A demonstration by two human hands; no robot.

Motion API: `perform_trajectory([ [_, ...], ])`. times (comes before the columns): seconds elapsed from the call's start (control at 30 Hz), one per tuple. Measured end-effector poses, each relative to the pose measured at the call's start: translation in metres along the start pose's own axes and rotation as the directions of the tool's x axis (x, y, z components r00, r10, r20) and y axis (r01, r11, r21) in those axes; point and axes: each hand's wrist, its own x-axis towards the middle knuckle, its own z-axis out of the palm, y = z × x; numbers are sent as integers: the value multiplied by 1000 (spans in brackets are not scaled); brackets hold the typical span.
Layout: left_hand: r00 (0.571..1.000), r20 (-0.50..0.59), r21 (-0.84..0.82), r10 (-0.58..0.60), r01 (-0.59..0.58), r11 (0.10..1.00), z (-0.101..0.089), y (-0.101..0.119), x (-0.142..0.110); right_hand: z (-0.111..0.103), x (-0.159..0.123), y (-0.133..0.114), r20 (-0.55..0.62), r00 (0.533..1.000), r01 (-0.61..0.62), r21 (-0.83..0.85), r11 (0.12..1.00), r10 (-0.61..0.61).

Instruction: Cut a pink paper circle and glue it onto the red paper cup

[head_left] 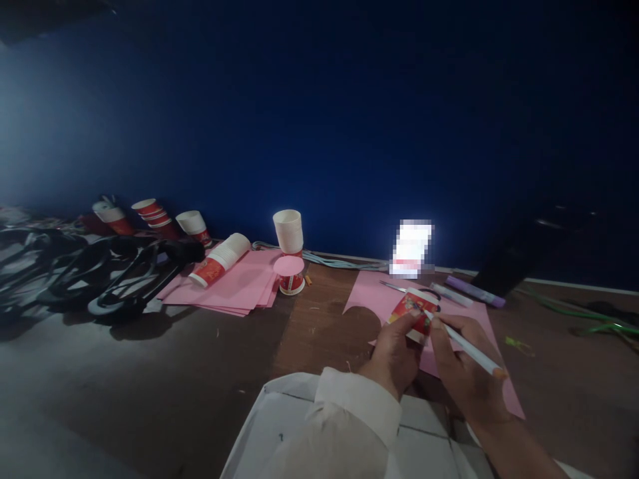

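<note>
My left hand (394, 356) grips a red patterned paper cup (413, 303) that lies tilted over the pink paper. In my right hand (462, 362) is a white marker (472, 349) with an orange end, its tip at the cup's printed side. Beneath both hands spreads a pink sheet (364, 293) with a curved piece cut from its left edge. Scissors (392, 286) lie partly hidden behind the cup. Beside them rest a pale marker (452, 295) and a purple marker (474, 291).
Stacked cups (289, 233) with a pink paper disc (289, 266) stand mid-table. Left of them, a cup roll (219, 259) lies on pink sheets (244, 286). More cups (154, 216) and black strapped gear (144, 279) line the left. A glowing blurred screen (412, 247) leans at the wall, near cables (339, 261).
</note>
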Motion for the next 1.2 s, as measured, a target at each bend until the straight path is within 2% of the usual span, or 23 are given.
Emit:
perform_trajectory([
  [0.13, 1000, 28, 18, -5, 5, 1000, -2, -1, 1, -1, 0, -2, 11, 1000, -23, -10, 1000, 23],
  [0.3, 1000, -2, 18, 3, -3, 1000, -3, -2, 3, -1, 0, -5, 6, 1000, -29, -4, 1000, 29],
  [0.87, 1000, -6, 9, -14, 14, 1000, -4, -2, 3, -1, 0, -6, -5, 996, 88, -21, 996, -88],
  [1.2, 999, -31, -8, -38, 38, 999, -4, -2, 3, 0, -6, 0, 32, 999, 25, 6, 1000, -26],
])
